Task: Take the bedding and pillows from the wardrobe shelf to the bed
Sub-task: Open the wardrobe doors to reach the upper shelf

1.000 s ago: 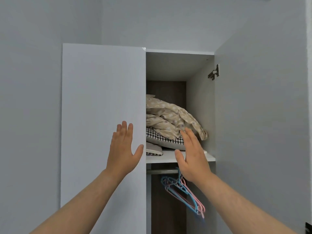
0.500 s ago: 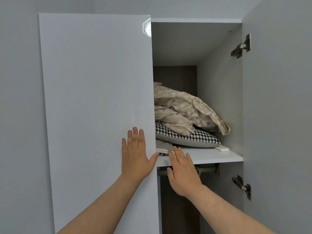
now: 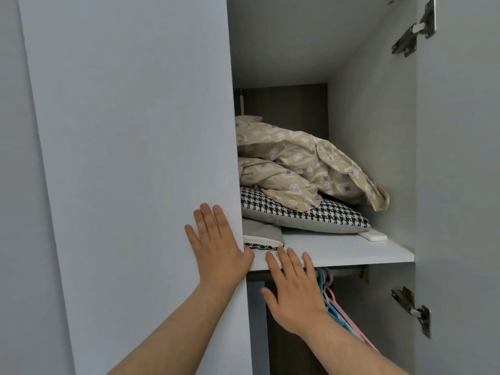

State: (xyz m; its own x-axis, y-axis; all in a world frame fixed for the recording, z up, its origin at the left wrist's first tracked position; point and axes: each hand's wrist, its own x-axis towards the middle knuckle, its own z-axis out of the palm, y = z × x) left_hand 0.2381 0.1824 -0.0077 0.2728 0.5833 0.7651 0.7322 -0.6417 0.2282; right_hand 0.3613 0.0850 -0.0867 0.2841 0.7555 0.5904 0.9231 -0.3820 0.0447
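You face a pale grey wardrobe. Its left door (image 3: 130,158) is closed; its right door (image 3: 460,185) stands open, with metal hinges (image 3: 414,31) top and bottom. Dark brown back panel (image 3: 286,106). Even, soft light. Grey wall (image 3: 16,185) at far left.

My left hand (image 3: 219,255) and right hand (image 3: 295,293) are both bare, with no gloves, rings or watch on them. My forearms are uncovered as far down as they show, lightly haired, with no sleeve edge visible. My fingernails are short and plain.
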